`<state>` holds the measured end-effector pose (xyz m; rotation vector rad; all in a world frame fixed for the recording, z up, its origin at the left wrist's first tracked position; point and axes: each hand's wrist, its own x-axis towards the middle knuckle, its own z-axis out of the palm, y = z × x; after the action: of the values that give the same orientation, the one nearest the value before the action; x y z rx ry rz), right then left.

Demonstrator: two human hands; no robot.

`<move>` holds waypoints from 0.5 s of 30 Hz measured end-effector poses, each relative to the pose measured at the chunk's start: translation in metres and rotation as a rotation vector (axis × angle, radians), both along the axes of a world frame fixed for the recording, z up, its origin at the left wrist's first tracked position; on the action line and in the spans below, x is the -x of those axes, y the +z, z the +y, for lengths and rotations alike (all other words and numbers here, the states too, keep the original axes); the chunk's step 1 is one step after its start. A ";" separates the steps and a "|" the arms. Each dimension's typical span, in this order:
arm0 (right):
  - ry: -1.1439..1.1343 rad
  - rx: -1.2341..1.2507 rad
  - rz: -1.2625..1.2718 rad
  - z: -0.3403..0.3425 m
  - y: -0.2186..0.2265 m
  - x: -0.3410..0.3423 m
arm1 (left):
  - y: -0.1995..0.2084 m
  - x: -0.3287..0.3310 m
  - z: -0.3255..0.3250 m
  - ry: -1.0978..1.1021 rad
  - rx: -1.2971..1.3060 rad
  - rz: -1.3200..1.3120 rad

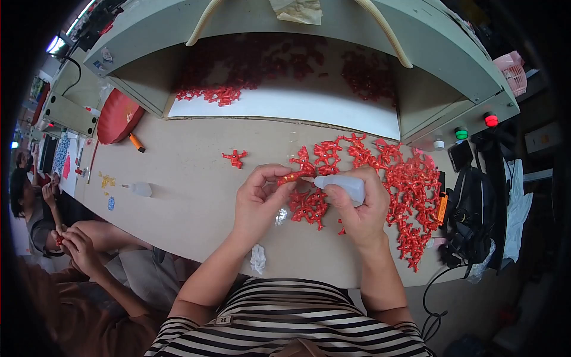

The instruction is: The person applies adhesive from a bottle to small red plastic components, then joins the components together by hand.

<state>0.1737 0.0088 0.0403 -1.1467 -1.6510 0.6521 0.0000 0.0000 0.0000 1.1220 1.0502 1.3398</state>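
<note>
Between the fingertips of my left hand (262,196) is a small red plastic piece (291,177) with gold-coloured spots on it. My right hand (364,205) grips a translucent squeeze bottle (348,187), its narrow nozzle pointing left and meeting or nearly meeting the red piece. Just behind and below my hands lie several red plastic figures (309,205). A much larger heap of the same red figures (413,199) spreads to the right of my right hand. One red figure (235,158) lies apart, to the left beyond my left hand.
A grey booth (410,35) with red pieces (220,95) inside stands at the back. Leftward are a second squeeze bottle (140,189), gold-coloured bits (107,180), a red bowl (119,117) and an orange lighter (137,143). Crumpled tissue (257,259) lies near the front edge. Co-workers sit at left; a black bag (470,208) is at right.
</note>
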 end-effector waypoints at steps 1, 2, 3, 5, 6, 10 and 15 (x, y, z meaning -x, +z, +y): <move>-0.003 -0.009 0.000 0.000 -0.001 0.000 | 0.001 0.000 0.000 0.002 -0.004 -0.006; -0.006 -0.019 -0.001 0.000 -0.001 0.001 | 0.001 0.000 -0.001 0.004 -0.008 -0.011; -0.008 -0.019 0.000 0.000 -0.001 0.001 | 0.002 0.000 -0.001 0.002 -0.008 -0.011; -0.020 -0.025 0.020 0.000 0.000 0.001 | 0.003 0.000 -0.001 -0.003 0.054 -0.025; -0.020 -0.024 0.021 0.001 0.000 0.001 | 0.004 0.000 -0.001 -0.002 0.055 -0.024; -0.031 -0.010 0.077 0.002 0.002 -0.001 | 0.006 0.001 -0.002 -0.018 0.093 -0.017; -0.044 0.043 0.153 0.002 0.002 -0.002 | 0.006 0.003 -0.002 -0.018 0.064 0.055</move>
<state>0.1754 0.0106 0.0423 -1.1323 -1.4854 0.7318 -0.0026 -0.0017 0.0056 1.1242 1.1130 1.2589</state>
